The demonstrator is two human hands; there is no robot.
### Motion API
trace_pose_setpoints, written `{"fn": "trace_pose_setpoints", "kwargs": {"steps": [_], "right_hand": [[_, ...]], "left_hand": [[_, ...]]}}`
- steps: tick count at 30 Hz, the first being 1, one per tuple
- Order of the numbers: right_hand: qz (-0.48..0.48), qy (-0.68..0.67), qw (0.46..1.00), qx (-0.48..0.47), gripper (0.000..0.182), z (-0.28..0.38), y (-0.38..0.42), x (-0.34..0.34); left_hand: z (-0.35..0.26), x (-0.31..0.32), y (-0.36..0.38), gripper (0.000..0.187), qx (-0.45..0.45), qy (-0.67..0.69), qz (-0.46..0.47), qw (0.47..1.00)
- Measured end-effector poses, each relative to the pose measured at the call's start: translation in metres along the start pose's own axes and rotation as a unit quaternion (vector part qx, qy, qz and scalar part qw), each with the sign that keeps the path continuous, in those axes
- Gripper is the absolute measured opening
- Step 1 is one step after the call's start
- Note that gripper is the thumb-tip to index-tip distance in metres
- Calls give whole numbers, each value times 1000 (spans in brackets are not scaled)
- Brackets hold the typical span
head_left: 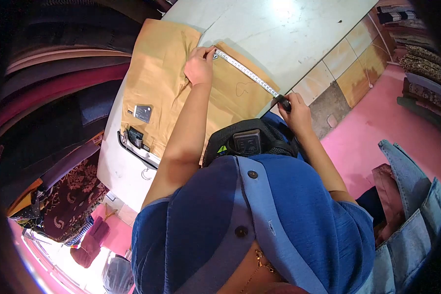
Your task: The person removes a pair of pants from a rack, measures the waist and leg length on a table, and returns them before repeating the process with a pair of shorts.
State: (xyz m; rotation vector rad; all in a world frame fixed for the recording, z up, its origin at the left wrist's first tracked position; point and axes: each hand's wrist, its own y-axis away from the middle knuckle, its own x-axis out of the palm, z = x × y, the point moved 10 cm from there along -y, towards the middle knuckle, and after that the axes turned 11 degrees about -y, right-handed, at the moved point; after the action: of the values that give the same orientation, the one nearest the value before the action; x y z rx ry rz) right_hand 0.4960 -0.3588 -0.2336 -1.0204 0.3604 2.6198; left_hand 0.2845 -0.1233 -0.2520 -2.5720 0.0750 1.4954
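Your two hands stretch a measuring tape across tan fabric on the bench.

Nearest you, at about 3 o'clock from the middle of the view, your right hand (296, 109) is closed around the dark end of the measuring tape (247, 73) just off the bench's near edge, above the tiled wall. The tape runs taut from there up toward 11 o'clock, lying across the tan fabric (157, 73). Farther out, near 12 o'clock, your left hand (199, 65) presses the tape's other end down on the fabric, fingers curled together on it. At 9 o'clock, a dark label (142, 113) lies on the fabric's near-left part. The pale bench (289, 34) carries it all, bare toward 1 o'clock.
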Motion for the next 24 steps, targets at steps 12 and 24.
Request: {"fn": "trace_pose_setpoints", "kwargs": {"steps": [12, 24], "right_hand": [[-1, -4, 1000, -23, 25, 3, -2, -1], [18, 1, 1000, -19, 26, 6, -9, -2]], "left_hand": [[-3, -1, 0, 8, 6, -4, 3, 1000], [-2, 1, 0, 12, -11, 9, 49, 999]]}}
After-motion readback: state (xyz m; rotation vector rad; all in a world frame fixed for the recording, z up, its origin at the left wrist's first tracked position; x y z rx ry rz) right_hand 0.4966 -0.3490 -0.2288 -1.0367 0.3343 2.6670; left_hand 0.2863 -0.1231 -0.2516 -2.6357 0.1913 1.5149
